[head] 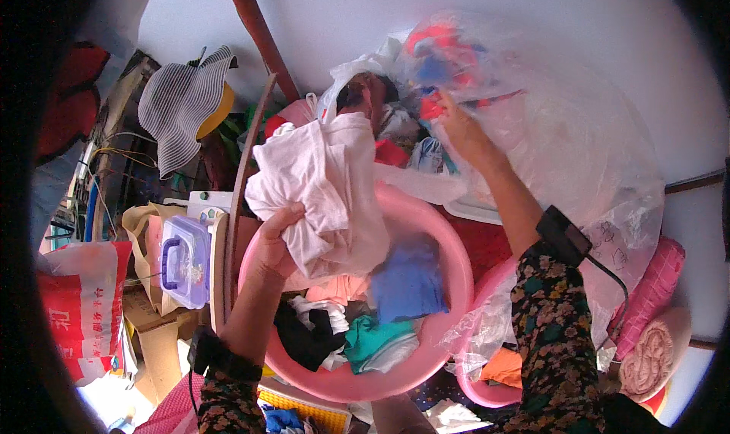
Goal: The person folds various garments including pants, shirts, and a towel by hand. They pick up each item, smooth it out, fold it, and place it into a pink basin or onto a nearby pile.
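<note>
My left hand (280, 234) grips a bunched pale pink cloth garment (325, 194), held up over a large pink plastic basin (465, 274). In the basin lie a blue cloth (408, 280), a green and white cloth (379, 340), a black cloth (311, 334) and a salmon-coloured cloth (339, 288). Farther back, my right hand (447, 111) reaches to a blurred red and blue cloth (439, 63) at a big clear plastic bag (570, 131); its fingertips touch the cloth's lower end, but their hold is unclear. More clothes (428, 154) are piled behind the basin.
A second pink basin (473, 391) with an orange cloth (502, 368) stands at the right, beside rolled pink textiles (650, 342). At the left are a lidded purple plastic box (191, 263), a wooden post (248, 188), a striped sun hat (182, 103) and a red and white bag (85, 314).
</note>
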